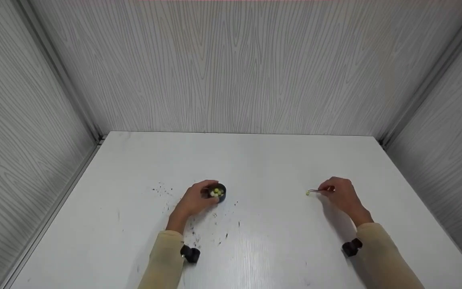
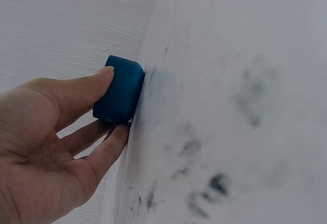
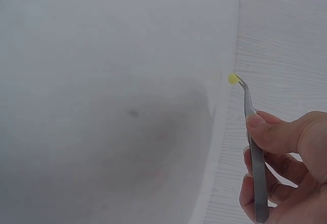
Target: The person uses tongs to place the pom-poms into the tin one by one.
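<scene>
My left hand (image 1: pixel 195 199) grips a small dark cup (image 1: pixel 222 198) between thumb and fingers; it looks teal blue in the left wrist view, where the cup (image 2: pixel 120 92) stands on the tabletop. Several yellow-green and whitish beads (image 1: pixel 216 192) lie inside it. Well to the right, my right hand (image 1: pixel 342 196) pinches metal tweezers (image 3: pixel 258 175) with a bent tip. A single yellow bead (image 3: pixel 233 78) sits at the tweezers' tips. In the head view this bead (image 1: pixel 307 193) is to the right of the cup, a good gap away.
The white tabletop (image 1: pixel 271 224) carries dark specks and smudges (image 1: pixel 193 230) around the left hand. Wood-grained panels (image 1: pixel 231 68) rise at the back and on both sides. Black wrist devices (image 1: pixel 191 254) are worn on both forearms over pale sleeves.
</scene>
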A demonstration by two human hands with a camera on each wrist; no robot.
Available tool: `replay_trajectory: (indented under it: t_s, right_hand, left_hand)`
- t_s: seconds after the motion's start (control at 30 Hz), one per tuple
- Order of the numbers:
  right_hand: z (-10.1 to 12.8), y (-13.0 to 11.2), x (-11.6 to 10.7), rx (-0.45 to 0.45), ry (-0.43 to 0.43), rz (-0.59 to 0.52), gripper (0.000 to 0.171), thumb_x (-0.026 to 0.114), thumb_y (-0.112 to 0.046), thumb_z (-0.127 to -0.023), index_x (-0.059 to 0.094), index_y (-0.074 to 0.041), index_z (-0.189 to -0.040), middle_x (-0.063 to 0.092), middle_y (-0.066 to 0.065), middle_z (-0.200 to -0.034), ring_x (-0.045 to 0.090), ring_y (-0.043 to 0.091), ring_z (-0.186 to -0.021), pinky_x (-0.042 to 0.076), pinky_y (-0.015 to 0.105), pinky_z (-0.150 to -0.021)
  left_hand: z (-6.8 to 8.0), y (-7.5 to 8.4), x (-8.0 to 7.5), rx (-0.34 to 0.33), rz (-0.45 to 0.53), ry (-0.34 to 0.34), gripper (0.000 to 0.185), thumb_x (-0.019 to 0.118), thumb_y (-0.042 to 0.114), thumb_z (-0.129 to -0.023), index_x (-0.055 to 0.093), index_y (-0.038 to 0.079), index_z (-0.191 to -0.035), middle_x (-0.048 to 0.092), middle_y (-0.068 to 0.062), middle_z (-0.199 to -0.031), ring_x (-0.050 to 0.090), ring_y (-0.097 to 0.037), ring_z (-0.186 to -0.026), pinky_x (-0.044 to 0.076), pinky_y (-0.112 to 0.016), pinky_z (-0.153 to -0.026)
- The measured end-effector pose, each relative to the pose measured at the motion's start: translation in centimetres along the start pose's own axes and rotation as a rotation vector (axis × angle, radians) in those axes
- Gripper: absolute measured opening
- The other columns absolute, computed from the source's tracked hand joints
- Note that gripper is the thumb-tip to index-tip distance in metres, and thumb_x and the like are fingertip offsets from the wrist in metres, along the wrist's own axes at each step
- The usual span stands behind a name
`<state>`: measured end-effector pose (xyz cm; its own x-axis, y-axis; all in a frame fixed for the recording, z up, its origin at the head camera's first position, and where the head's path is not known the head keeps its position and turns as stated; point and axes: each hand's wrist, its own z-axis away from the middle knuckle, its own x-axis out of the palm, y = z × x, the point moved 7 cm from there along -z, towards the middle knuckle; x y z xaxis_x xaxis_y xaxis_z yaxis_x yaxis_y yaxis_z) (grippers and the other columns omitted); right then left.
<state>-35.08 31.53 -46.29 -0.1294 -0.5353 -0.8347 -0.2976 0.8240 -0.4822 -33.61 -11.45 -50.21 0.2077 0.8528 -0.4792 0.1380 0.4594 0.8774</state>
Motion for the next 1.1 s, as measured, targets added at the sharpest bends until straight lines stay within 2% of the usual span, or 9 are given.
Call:
replay_trajectory:
  t_s: [0.23,0.43,0.6,0.83,1.1]
  right_hand:
    - [0.0,-0.2,0.0,0.005,-0.006,0.003,0.011,0.074,0.007,-0.087,0.08,-0.001,-0.091,0.074,0.014,-0.089,0.066,0.027,-0.086,0.051,0.032,-0.075]
    - [0.0,-0.9,-0.1,-0.034,0.027,-0.008,0.012,0.076,0.008,-0.085,0.081,-0.002,-0.089,0.074,0.012,-0.087,0.066,0.025,-0.083,0.052,0.029,-0.073]
    - [-0.1,-2.1,-0.3,-0.081,0.056,-0.031,0.013,0.077,0.01,-0.083,0.081,-0.003,-0.087,0.074,0.011,-0.085,0.067,0.025,-0.081,0.053,0.027,-0.072]
    - [-0.5,-3.9,-0.1,-0.122,0.052,-0.039,0.015,0.077,0.012,-0.082,0.081,-0.002,-0.087,0.073,0.015,-0.084,0.068,0.027,-0.08,0.057,0.035,-0.073]
    - [-1.7,-6.5,1.6,-0.154,0.022,-0.073,0.016,0.077,0.013,-0.082,0.081,-0.002,-0.087,0.073,0.014,-0.084,0.068,0.024,-0.08,0.058,0.034,-0.072]
  left_hand:
    - [-0.2,0.1,0.0,0.013,-0.002,-0.012,0.052,0.072,0.009,-0.095,0.057,0.007,-0.145,0.06,-0.018,-0.144,0.059,-0.038,-0.132,0.046,-0.056,-0.112]
    - [-0.3,0.2,0.0,0.024,-0.016,-0.016,0.051,0.072,0.01,-0.095,0.058,0.007,-0.144,0.06,-0.019,-0.144,0.059,-0.039,-0.132,0.046,-0.057,-0.112]
    - [-0.4,0.3,0.0,0.025,-0.015,-0.007,0.051,0.073,0.009,-0.095,0.059,0.007,-0.144,0.061,-0.018,-0.144,0.059,-0.039,-0.132,0.046,-0.057,-0.112]
    - [-0.5,0.1,0.1,0.006,-0.007,-0.003,0.051,0.074,0.009,-0.094,0.059,0.008,-0.144,0.061,-0.018,-0.143,0.06,-0.038,-0.131,0.047,-0.055,-0.112]
    - [-0.1,-0.1,-0.1,-0.033,-0.021,0.017,0.053,0.074,0.008,-0.094,0.059,0.01,-0.144,0.061,-0.017,-0.144,0.059,-0.038,-0.134,0.046,-0.054,-0.114]
